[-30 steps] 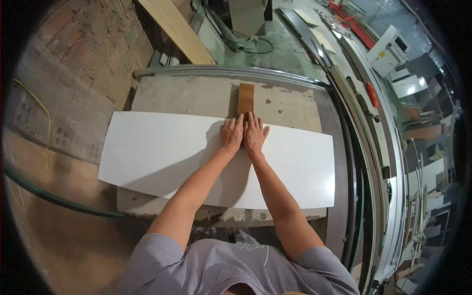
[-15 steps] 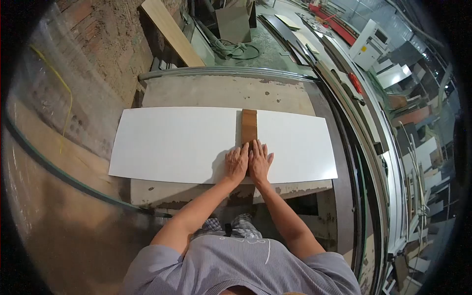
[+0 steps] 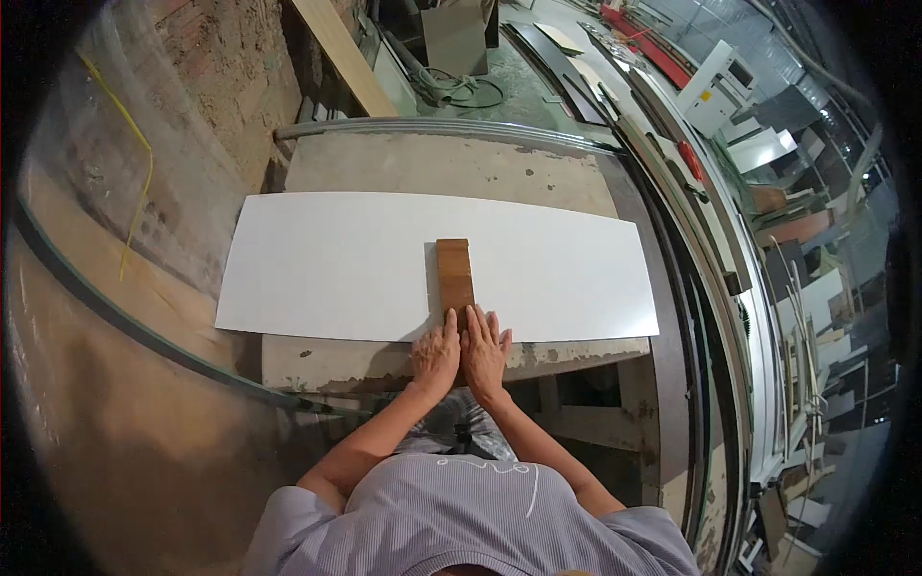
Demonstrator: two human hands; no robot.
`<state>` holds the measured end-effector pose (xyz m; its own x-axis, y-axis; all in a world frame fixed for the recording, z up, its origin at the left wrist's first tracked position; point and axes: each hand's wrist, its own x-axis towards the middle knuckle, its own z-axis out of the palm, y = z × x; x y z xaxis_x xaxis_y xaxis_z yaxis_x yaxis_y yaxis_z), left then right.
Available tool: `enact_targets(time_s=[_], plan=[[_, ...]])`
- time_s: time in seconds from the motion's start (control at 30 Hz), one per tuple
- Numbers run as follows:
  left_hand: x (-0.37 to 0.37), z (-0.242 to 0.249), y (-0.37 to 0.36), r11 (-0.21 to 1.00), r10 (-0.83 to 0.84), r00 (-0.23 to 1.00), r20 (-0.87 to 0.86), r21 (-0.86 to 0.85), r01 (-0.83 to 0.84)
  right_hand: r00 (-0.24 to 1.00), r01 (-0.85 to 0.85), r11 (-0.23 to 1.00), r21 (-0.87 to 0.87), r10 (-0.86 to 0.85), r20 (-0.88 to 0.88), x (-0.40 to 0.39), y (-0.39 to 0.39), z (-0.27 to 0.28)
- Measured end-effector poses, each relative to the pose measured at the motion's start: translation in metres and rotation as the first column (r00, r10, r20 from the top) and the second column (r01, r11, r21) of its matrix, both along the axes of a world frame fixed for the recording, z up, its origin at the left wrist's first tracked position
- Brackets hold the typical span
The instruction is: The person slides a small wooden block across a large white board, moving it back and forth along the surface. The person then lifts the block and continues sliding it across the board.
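A long white panel (image 3: 336, 264) lies flat across a worn workbench (image 3: 384, 163). On its middle rests a narrow brown block (image 3: 454, 274), pointing away from me. My left hand (image 3: 437, 357) presses on the near end of the block from the left, fingertips on its edge. My right hand (image 3: 484, 350) lies against the same end from the right, its fingers partly spread. Both hands are at the panel's near edge, close together, and they cover the block's near end.
Metal tubes (image 3: 442, 126) run along the bench's far edge. Long profiles stand at the right, with a red-handled tool (image 3: 691, 161) on them. A wooden board (image 3: 351, 62) leans at the back left. A cable (image 3: 466, 88) lies on the floor.
Both hands and the brown block have moved toward me and slightly left over the panel. The block's far end has left the panel's far edge. The view has shifted slightly.
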<state>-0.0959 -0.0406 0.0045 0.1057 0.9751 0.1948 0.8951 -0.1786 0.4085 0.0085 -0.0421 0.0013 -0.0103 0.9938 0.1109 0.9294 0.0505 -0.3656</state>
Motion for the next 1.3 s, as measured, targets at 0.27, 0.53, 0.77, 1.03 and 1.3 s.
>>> enact_targets(time_s=[0.27,0.53,0.77,1.03,1.3], plan=[[0.007,0.002,0.061,0.998,0.039,0.998,-0.056,0.051,-0.036,1.0,-0.013,0.999,0.03,0.013,-0.006,0.001,0.064,0.0],[0.018,-0.004,0.137,0.991,0.091,0.995,-0.03,0.102,-0.087,0.998,-0.026,0.995,0.1,0.032,-0.06,0.009,0.146,-0.005],[0.028,0.004,0.203,0.989,0.145,0.987,0.07,-0.02,-0.144,0.998,-0.049,0.994,0.1,0.052,-0.029,0.018,0.216,-0.006],[0.037,0.002,0.263,0.983,0.18,0.982,0.055,0.029,-0.182,0.998,-0.056,0.995,0.086,0.058,-0.019,0.024,0.279,-0.007],[0.041,-0.015,0.266,0.972,0.191,0.98,0.057,0.128,-0.197,0.997,-0.073,0.989,0.132,0.075,-0.008,0.027,0.276,-0.005]])
